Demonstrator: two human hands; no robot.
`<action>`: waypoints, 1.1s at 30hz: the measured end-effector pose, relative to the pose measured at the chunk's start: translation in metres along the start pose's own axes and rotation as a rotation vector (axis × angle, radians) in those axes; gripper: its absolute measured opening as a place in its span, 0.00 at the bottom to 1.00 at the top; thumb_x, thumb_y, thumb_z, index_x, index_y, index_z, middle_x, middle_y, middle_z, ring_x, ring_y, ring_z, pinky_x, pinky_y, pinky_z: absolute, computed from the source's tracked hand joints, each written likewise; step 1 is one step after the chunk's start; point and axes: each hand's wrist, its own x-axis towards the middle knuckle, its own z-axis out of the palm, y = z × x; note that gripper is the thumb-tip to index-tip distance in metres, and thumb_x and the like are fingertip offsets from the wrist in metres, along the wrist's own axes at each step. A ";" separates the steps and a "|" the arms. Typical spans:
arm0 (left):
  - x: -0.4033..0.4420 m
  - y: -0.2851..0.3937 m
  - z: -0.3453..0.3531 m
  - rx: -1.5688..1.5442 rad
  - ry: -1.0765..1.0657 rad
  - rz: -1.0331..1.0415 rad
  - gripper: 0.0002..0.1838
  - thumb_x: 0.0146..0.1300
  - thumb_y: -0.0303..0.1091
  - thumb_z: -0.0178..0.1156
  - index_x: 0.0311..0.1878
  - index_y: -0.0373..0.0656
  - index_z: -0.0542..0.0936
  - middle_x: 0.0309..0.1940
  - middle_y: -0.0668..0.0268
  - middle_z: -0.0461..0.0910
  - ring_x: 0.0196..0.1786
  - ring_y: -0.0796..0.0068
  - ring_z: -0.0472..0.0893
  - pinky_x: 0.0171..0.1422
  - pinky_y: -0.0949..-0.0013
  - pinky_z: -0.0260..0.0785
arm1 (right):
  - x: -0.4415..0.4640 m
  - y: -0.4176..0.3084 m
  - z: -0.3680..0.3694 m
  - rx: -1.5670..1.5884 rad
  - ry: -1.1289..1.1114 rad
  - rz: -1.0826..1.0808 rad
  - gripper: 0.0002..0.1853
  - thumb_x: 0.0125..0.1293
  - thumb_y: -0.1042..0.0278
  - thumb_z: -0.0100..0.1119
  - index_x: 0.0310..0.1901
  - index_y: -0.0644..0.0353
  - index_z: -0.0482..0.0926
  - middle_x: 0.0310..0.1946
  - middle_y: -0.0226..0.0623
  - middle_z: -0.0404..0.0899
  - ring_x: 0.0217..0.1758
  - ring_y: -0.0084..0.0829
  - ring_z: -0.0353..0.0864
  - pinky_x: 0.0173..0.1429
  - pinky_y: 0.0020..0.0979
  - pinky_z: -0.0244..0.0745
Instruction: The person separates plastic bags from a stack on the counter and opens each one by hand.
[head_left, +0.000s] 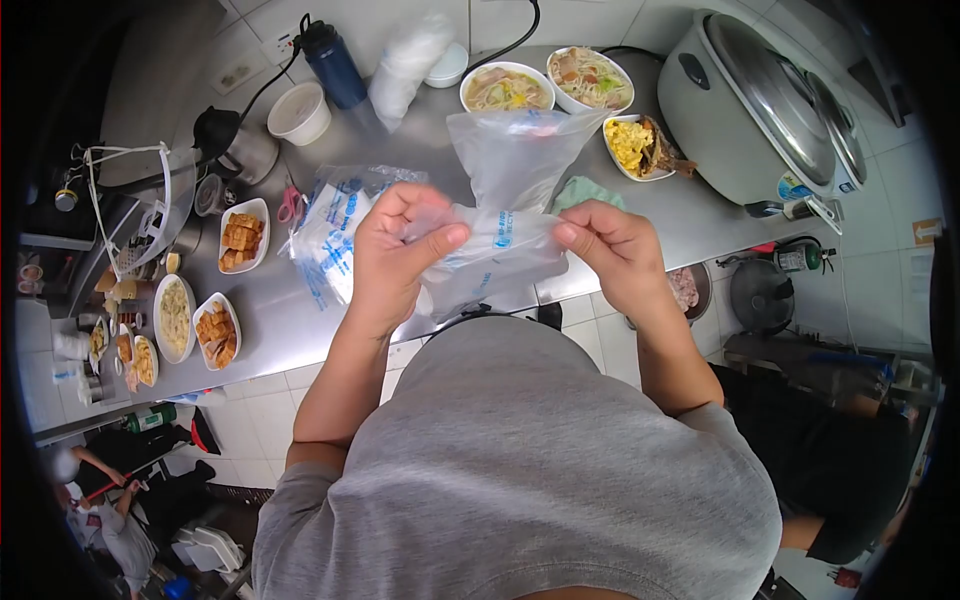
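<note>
A translucent plastic bag (515, 175) with blue print is stretched between my two hands, above the front edge of the steel counter. My left hand (400, 240) pinches its left side between thumb and fingers. The right side is pinched by my right hand (615, 245). The upper part of the bag flares out toward the noodle bowls. Left of my left hand lies a stack of printed plastic bags (330, 225). A green cloth (588, 193) rests just beyond my right hand, partly covered by the bag.
Two noodle bowls (507, 88) and an egg dish (640, 148) stand at the back, beside a large rice cooker (745, 100). On the left are several food dishes (243, 236), scissors (290, 203) and a kettle (245, 150). Other people (110, 520) are at lower left and right.
</note>
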 end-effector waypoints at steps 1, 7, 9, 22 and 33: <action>0.002 0.001 0.005 0.024 0.010 -0.022 0.06 0.56 0.26 0.63 0.34 0.41 0.74 0.34 0.70 0.77 0.36 0.83 0.74 0.43 0.77 0.64 | -0.001 -0.002 -0.004 -0.073 -0.004 -0.025 0.06 0.62 0.72 0.58 0.36 0.65 0.80 0.32 0.33 0.80 0.36 0.20 0.76 0.43 0.22 0.70; 0.012 -0.023 0.007 0.131 -0.203 -0.201 0.05 0.58 0.29 0.62 0.33 0.40 0.76 0.31 0.71 0.78 0.39 0.85 0.74 0.43 0.80 0.65 | 0.011 0.010 -0.022 0.314 -0.060 -0.372 0.05 0.63 0.73 0.54 0.32 0.63 0.78 0.32 0.36 0.79 0.37 0.21 0.76 0.44 0.24 0.70; 0.012 -0.024 0.023 0.006 -0.134 -0.253 0.07 0.60 0.32 0.59 0.32 0.40 0.75 0.28 0.72 0.78 0.38 0.83 0.74 0.43 0.80 0.65 | 0.011 0.012 -0.032 0.607 -0.155 -0.051 0.06 0.63 0.70 0.54 0.33 0.62 0.77 0.30 0.33 0.78 0.33 0.21 0.76 0.41 0.23 0.69; 0.054 0.037 0.055 -0.153 -0.388 -0.019 0.18 0.57 0.43 0.62 0.41 0.37 0.76 0.41 0.61 0.76 0.22 0.85 0.66 0.26 0.82 0.57 | 0.048 -0.024 -0.067 0.449 -0.227 0.067 0.07 0.64 0.67 0.52 0.34 0.61 0.77 0.27 0.28 0.76 0.27 0.18 0.73 0.30 0.21 0.69; 0.041 -0.002 0.045 0.048 -0.515 -0.001 0.10 0.56 0.35 0.61 0.26 0.37 0.78 0.26 0.63 0.76 0.27 0.78 0.72 0.29 0.77 0.59 | 0.050 0.008 -0.072 0.756 -0.656 0.254 0.10 0.62 0.66 0.55 0.37 0.66 0.74 0.27 0.36 0.76 0.29 0.21 0.74 0.29 0.22 0.67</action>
